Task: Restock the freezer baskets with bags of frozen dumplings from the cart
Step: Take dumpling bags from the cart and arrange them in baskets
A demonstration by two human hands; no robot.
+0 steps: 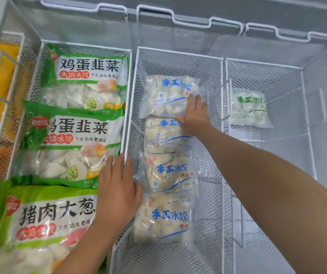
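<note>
Your right hand [195,115] lies flat, fingers spread, on the farthest clear plastic dumpling bag [168,95], blue-printed 手工水饺, touching the second. Four such bags run in a row away from you in the white wire-mesh basket [208,64], text upright. Your left hand [117,190], open-palmed, rests on the basket rim beside green bags [83,76] reading 鸡蛋韭菜.

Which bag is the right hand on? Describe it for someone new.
Find the middle wire basket, holding a row of four clear blue-lettered dumpling bags. The right hand rests on the farthest bag, the one lying slightly askew.
</note>
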